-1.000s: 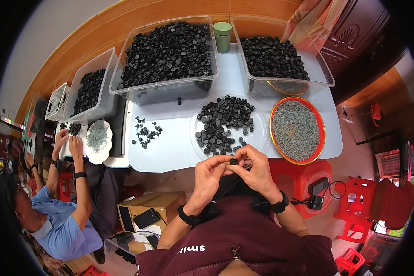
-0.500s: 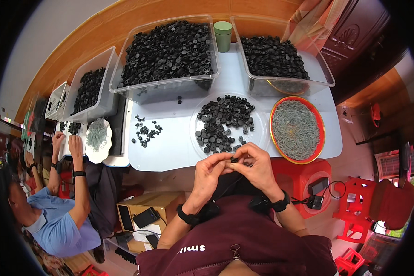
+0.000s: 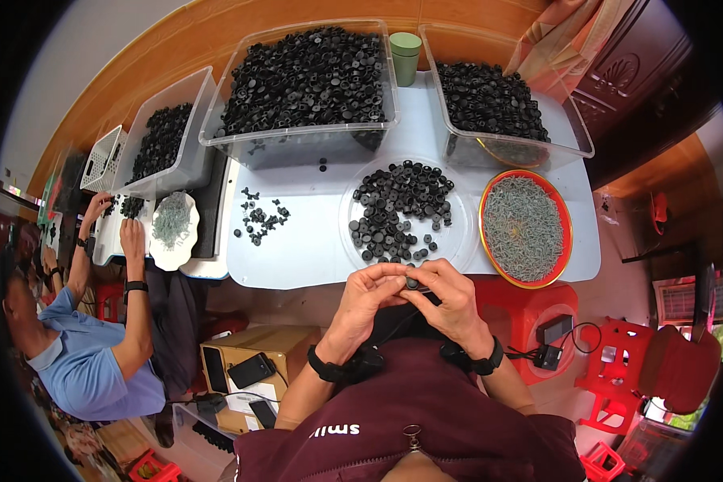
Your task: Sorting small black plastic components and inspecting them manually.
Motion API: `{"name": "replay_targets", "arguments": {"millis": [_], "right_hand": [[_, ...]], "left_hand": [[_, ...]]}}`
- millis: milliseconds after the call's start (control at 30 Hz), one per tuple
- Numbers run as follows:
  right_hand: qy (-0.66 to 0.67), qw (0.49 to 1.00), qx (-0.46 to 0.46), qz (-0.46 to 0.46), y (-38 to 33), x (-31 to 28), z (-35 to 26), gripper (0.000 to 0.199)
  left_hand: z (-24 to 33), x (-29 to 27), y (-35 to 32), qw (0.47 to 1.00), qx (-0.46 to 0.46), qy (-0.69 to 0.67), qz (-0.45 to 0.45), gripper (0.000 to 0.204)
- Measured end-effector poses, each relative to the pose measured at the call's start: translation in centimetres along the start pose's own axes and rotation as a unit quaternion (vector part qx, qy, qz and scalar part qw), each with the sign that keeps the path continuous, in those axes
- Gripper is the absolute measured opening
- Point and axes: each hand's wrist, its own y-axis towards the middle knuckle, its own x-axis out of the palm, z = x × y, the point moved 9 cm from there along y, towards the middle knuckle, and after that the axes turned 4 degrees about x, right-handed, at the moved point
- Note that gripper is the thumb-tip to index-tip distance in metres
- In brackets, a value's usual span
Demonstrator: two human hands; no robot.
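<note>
2 hands together — left hand [image 3: 367,296], right hand [image 3: 451,297] pinching small black part [image 3: 412,283] just below clear plate [image 3: 458,241].

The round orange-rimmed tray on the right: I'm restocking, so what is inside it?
The round orange-rimmed tray holds a heap of thin grey-green pins, too small to identify. They cover the tray's bottom, and the clear plastic bin of black parts overlaps its far rim.

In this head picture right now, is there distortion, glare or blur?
Head view: strong fisheye bending, so the white table edge curves and the corners go black. Light is soft and even, with only faint reflections on the clear bin walls. The left hand and right hand are sharp; the small black part between them is too tiny to read.
</note>
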Motion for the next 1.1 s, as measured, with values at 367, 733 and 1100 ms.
{"name": "replay_targets", "arguments": {"millis": [367, 733, 1100], "right_hand": [[-0.129, 0.991, -0.035, 0.02, 1.0, -2.1, -0.1, 0.026], [-0.269, 0.938, -0.086, 0.203, 13.4, -15.2, -2.2, 0.015], [-0.214, 0.976, 0.036, 0.034, 8.2, -3.6, 5.5, 0.016]], "left_hand": [[1.3, 0.1, -0.4, 0.999, 0.014, 0.03, 0.016, 0.022], [1.4, -2.8, -1.0, 0.999, 0.039, 0.015, 0.03, 0.02], [1.4, -4.4, -1.3, 0.998, 0.045, 0.0, 0.048, 0.02]]}}
